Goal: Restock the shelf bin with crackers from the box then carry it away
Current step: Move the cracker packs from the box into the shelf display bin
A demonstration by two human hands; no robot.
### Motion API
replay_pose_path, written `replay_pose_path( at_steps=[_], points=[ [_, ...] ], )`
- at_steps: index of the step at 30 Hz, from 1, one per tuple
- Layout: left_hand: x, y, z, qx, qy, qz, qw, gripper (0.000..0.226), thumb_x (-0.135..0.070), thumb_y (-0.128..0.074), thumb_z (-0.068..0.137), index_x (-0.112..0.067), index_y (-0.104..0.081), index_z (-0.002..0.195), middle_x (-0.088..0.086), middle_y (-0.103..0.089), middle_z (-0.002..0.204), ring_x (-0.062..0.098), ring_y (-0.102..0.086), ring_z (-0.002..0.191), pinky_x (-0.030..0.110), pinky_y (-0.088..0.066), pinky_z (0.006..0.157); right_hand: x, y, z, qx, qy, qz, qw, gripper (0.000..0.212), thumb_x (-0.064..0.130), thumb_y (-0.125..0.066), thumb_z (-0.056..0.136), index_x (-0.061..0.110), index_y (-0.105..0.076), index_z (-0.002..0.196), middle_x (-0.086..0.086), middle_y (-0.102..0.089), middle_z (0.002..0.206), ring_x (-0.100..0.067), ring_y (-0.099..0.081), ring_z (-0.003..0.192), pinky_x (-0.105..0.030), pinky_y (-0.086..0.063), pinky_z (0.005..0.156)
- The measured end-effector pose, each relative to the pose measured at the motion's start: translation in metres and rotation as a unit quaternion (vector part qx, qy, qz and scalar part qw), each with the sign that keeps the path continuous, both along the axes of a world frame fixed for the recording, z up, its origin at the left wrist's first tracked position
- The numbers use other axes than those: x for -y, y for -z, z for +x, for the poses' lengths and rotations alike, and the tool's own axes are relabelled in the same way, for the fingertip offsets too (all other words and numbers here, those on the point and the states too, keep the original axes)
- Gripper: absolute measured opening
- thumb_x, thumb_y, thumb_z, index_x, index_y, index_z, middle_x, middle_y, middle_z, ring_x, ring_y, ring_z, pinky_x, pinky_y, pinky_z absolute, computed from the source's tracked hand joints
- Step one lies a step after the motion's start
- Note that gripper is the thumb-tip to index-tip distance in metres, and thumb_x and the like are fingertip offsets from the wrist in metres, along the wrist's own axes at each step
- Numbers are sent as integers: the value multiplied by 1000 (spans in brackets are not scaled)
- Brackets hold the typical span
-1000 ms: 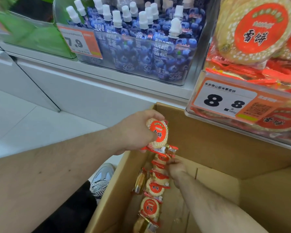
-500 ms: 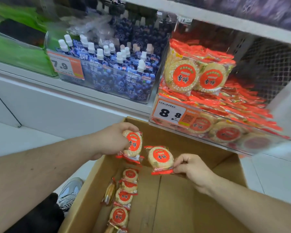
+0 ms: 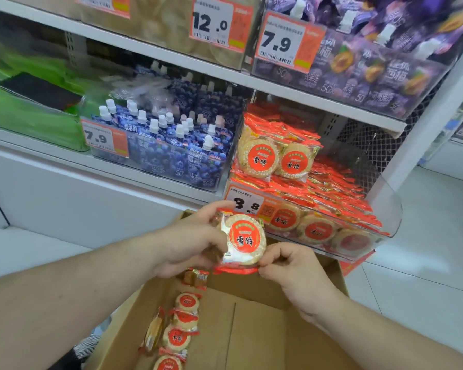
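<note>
While both hands meet over the box, the scene breaks down like this:

Pack: one cracker pack [image 3: 245, 240] sits at frame centre, held upright with its red label facing the camera, just below and in front of the bin's price tag [image 3: 247, 205]. A second pack seems stacked behind it, though the edge is too blurred to be sure.

Left hand: the left hand [image 3: 190, 241] comes in from the lower left; its grip curls round the pack's left side, thumb on top, taking the weight.

Right hand: the right hand [image 3: 292, 265] comes in from the lower right; its grip pinches the red crimped seam at the pack's bottom right. Likely this squares the pack up so it can go in face-out like the rest.

Bin: the clear bin [image 3: 390, 209] sits right of centre on the lower shelf, already holding many packs, some flat, two standing at the back. Space shows near its front top, which is probably where this pack belongs.

Box: the cardboard box [image 3: 278, 329] fills the bottom centre, directly under the hands and beneath the bin, so the reach is short. A short row of packs [image 3: 183, 321] remains along its left wall; the rest of its floor is bare card.

Neighbours: blue pouches [image 3: 171, 148] stand in the bin to the left; purple pouches [image 3: 372, 65] sit upper right.

Progress: restocking looks well along, but the box is not yet emptied, so carrying it off waits.
</note>
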State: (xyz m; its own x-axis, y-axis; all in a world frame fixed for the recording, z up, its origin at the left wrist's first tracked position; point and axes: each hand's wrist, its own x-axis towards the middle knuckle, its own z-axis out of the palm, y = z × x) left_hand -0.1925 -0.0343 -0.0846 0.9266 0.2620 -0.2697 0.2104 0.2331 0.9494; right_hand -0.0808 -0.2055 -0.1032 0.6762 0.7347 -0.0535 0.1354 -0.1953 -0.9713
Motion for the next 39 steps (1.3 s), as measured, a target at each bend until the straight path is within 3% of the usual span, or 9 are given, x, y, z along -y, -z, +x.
replay_pose_path(
  at_steps=[3,8,11,14,21,25,28,32,39],
  points=[
    [5,-6,3,25,-14,14,1000,65,11,-66,79,-36,-53,122,11,-68,111,32,-66,104,51,-51,89,1,-6,-1,33,-13,-21,999,31,-5,-72,68,25,-70,59,-2,-65,69,-21,-55,70,-37,-44,70],
    [7,-20,12,66,-41,74,994,79,18,-65,76,-41,-49,126,14,-62,119,32,-69,99,57,-52,89,4,-32,7,29,-6,30,999,27,-1,-69,58,18,-56,72,2,-54,65,-18,-42,61,-27,-37,58],
    [9,-32,15,100,-33,90,990,90,19,-65,76,-53,-43,127,10,-50,129,20,-71,92,49,-57,84,4,-44,15,19,34,62,997,45,8,-75,55,11,-52,94,-6,-60,87,-20,-50,68,-24,-46,63],
    [11,-35,19,123,-21,92,988,100,18,-67,74,-58,-37,131,13,-48,135,27,-70,97,54,-56,85,2,-52,16,5,24,54,998,63,15,-78,57,16,-53,115,-13,-65,107,-11,-64,74,-19,-52,64],
    [15,-35,31,132,-5,120,984,88,10,-70,78,-36,-31,142,5,-64,120,24,-69,100,45,-56,90,1,-60,18,31,-4,58,998,53,12,-86,67,5,-61,113,-8,-75,99,-21,-71,92,-28,-57,79],
    [10,-35,34,124,-80,331,932,78,-24,-78,73,-39,-36,136,-17,-47,126,9,-43,125,34,-40,107,-2,-79,42,91,78,95,988,27,-2,-72,80,8,-65,105,-4,-74,81,-16,-69,67,-27,-56,67],
    [5,-35,36,95,-134,449,878,80,-27,-75,78,-36,-29,143,-15,-25,126,4,-21,123,25,-22,108,-5,-93,81,141,150,76,976,22,7,-70,85,11,-66,107,-7,-75,87,-15,-71,83,-34,-56,80],
    [-1,-28,40,65,-106,404,906,100,-22,-76,77,-35,-11,151,-10,-16,147,14,-19,139,36,-25,116,-17,-82,115,194,185,19,963,31,12,-73,85,14,-65,115,0,-73,100,-15,-70,91,-42,-56,88],
    [-1,-23,42,63,-77,375,922,109,-15,-74,78,-39,2,152,-10,-12,156,11,-16,144,32,-26,112,-40,-58,130,291,260,-74,918,67,35,-73,82,25,-44,141,0,-64,120,-19,-65,102,-43,-53,92]
  ],
)
